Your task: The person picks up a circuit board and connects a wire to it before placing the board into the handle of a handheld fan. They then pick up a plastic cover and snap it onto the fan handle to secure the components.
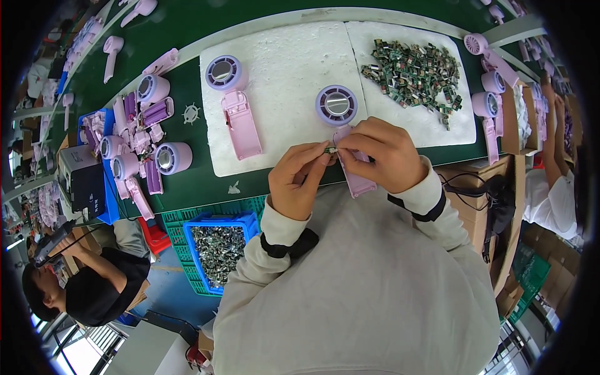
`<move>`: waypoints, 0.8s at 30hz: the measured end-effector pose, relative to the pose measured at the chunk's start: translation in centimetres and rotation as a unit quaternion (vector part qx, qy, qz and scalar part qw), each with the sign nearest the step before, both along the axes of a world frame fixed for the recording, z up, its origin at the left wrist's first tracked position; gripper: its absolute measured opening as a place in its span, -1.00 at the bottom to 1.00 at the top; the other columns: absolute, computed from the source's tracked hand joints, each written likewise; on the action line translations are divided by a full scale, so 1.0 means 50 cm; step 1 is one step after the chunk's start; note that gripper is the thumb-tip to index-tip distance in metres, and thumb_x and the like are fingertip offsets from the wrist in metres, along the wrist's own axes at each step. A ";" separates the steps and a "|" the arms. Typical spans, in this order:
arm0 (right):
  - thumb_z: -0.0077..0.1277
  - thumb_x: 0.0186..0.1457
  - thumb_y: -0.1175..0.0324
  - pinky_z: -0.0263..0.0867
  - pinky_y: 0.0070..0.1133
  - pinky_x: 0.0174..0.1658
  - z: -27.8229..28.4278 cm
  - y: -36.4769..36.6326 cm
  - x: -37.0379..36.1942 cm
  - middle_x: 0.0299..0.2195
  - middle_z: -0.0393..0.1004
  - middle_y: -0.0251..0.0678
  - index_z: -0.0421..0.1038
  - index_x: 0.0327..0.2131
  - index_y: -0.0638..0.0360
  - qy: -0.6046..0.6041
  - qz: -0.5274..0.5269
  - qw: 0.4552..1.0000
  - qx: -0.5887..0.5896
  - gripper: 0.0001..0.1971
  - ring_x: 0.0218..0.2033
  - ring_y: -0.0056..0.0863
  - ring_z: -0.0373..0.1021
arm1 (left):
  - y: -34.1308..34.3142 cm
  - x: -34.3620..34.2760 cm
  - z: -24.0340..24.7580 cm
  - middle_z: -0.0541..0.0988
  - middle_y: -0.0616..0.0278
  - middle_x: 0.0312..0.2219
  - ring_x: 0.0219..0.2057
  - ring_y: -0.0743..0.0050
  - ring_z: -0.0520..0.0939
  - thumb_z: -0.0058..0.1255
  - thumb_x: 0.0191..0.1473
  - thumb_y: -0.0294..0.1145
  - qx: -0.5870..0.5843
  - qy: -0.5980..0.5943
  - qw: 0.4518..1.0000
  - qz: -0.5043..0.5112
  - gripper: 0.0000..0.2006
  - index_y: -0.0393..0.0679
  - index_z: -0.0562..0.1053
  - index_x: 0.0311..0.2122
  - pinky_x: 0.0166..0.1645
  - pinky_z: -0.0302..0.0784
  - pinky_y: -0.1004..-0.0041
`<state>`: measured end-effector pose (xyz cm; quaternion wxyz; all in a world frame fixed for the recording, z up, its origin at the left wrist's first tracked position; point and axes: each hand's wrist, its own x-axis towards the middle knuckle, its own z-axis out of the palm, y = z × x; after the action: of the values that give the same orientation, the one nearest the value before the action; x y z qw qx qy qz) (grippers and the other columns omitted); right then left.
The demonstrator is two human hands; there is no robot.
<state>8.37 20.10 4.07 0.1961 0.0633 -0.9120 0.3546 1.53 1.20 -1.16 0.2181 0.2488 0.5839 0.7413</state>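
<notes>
Between my two hands, at the near edge of the white foam board [287, 59], is a small green circuit board [330, 150]. My left hand [297, 175] pinches it between thumb and fingertips. My right hand [384, 153] is closed too, its fingertips at the board's right side; whether they grip the board or a fine part on it is too small to tell. Under the right hand lies an opened pink handheld fan [357, 181], its round purple head [336, 105] just beyond my fingers. Another opened pink fan [242, 128] lies to the left on the foam.
A heap of small circuit boards [415, 75] covers the foam's right part. Fan heads and pink shells [140, 131] crowd the left of the green table. A blue bin [219, 250] of small metallic parts stands below the edge. Co-workers sit left [100, 281] and right [550, 194].
</notes>
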 end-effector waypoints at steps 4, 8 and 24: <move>0.26 -0.09 0.57 0.37 -0.50 -0.40 -0.014 -0.018 0.000 -0.43 0.48 -0.30 0.55 -0.33 0.24 0.037 -0.024 0.999 -0.003 -0.82 -0.45 -0.40 0.43 | -0.003 0.002 -0.001 0.55 0.02 -0.05 -0.11 0.33 0.68 0.02 0.22 -0.72 -0.001 -0.013 1.000 -0.004 -0.72 -0.31 0.53 0.03 -0.01 0.63 0.49; 0.25 -0.06 0.58 0.36 -0.53 -0.45 -0.027 -0.041 -0.007 -0.44 0.46 -0.29 0.55 -0.33 0.25 0.017 -0.062 0.996 -0.058 -0.83 -0.50 -0.43 0.43 | 0.004 0.004 -0.003 0.55 0.00 -0.07 -0.15 0.35 0.68 0.06 0.18 -0.72 0.001 0.006 0.999 0.040 -0.69 -0.30 0.53 0.04 -0.04 0.63 0.50; 0.27 -0.09 0.52 0.31 -0.57 -0.49 0.009 -0.019 -0.041 -0.54 0.37 -0.34 0.53 -0.37 0.19 -0.017 -0.083 0.986 -0.141 -0.84 -0.58 -0.51 0.37 | 0.008 -0.020 0.083 0.59 -0.05 -0.14 -0.17 0.06 0.65 0.10 0.12 -0.70 -0.202 0.356 0.903 0.127 -0.67 -0.30 0.55 0.02 -0.07 0.59 0.35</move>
<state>6.34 19.12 4.54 0.2162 -0.0475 -0.8581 0.4633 0.55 1.58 3.00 -0.0549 0.3709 0.7865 0.4908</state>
